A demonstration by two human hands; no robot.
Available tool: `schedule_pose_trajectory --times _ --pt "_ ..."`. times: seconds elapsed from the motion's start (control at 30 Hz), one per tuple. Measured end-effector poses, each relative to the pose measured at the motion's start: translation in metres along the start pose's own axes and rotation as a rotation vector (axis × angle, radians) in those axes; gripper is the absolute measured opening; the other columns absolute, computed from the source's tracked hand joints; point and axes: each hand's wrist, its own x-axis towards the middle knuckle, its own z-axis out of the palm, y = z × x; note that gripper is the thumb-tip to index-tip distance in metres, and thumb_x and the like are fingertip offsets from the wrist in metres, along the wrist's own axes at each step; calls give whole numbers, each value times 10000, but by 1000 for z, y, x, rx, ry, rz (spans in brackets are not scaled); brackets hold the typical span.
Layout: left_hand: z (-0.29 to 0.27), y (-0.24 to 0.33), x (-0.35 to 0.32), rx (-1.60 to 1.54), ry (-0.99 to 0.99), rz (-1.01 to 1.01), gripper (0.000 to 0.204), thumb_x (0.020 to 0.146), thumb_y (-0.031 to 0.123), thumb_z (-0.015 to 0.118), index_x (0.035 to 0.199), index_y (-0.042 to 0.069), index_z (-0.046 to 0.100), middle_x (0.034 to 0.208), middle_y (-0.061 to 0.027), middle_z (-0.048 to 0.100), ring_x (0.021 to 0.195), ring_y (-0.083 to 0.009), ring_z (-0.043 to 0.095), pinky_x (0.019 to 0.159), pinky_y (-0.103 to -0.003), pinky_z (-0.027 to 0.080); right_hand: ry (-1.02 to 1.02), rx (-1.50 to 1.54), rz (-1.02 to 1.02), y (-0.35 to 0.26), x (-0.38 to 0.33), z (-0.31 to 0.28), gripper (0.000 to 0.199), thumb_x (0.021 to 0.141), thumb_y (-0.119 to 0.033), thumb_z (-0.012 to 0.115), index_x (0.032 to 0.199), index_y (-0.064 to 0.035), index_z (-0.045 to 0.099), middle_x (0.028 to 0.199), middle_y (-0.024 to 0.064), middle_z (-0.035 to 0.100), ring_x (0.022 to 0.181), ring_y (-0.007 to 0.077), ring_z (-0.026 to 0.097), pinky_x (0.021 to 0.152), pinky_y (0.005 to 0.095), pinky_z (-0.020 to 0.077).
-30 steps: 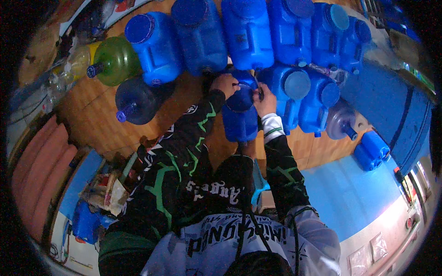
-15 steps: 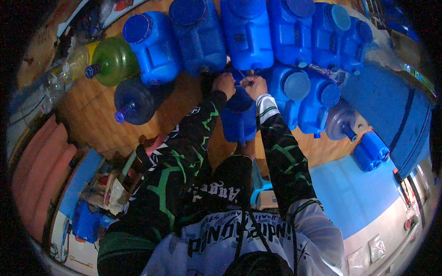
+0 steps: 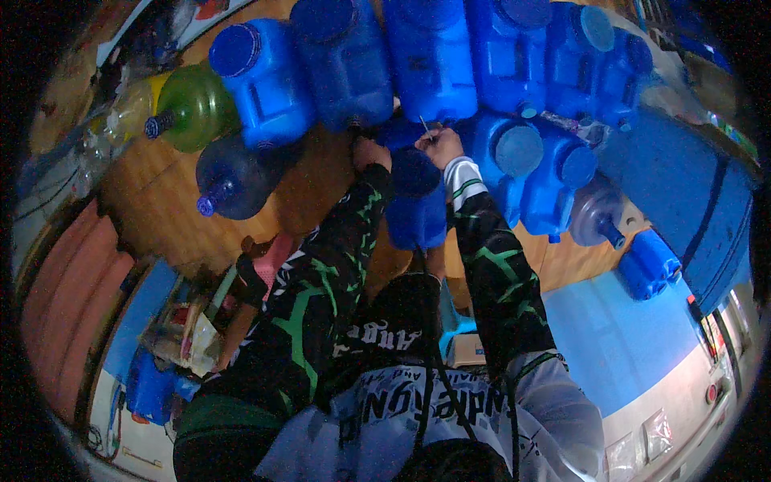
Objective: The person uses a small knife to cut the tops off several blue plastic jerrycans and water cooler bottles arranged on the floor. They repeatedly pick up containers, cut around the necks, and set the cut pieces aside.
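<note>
While the right hand (image 3: pixel 440 147) pinches a thin, pale stick-like tool (image 3: pixel 424 125) between closed fingertips, the left hand (image 3: pixel 372 153) is curled narrow on the other side of the blue water container (image 3: pixel 418 217); whether the left hand grips anything cannot be told, as its fingers are hidden in shadow. The container, with its dark round top between the 2 wrists, is on the brown wood-patterned floor (image 3: pixel 152 209), directly in front of the person.

Beyond the hands, 6 larger-looking blue jugs (image 3: pixel 430 72) stand side by side in a curved row. To the right of the right hand are 2 more capped blue jugs, the nearer (image 3: pixel 498 161) close to the wrist and the farther (image 3: pixel 554 193) beside it, then a translucent round bottle (image 3: pixel 593 210). On the left, a green round bottle (image 3: pixel 193 108) lies near a dark blue round bottle (image 3: pixel 233 177), both necks pointing toward the lower left.
</note>
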Motion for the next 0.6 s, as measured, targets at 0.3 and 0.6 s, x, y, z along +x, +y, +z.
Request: schedule_pose_trajectory --times 0.3,0.6 --pt "23 -12 5 322 -147 160 272 851 210 495 1014 33 620 1094 -116 603 1000 -257 577 819 -370 468 9 -424 -31 29 10 4 215 727 -80 607 939 -48 586 905 186 637 870 387 603 776 446 489" --pt "51 -39 -37 217 -215 9 317 840 147 500 1138 42 522 1161 -172 544 1044 -292 551 851 -401 453 163 -385 464 112 -71 8 287 817 -105 500 1081 -2 458 874 261 622 832 438 599 734 499 475"
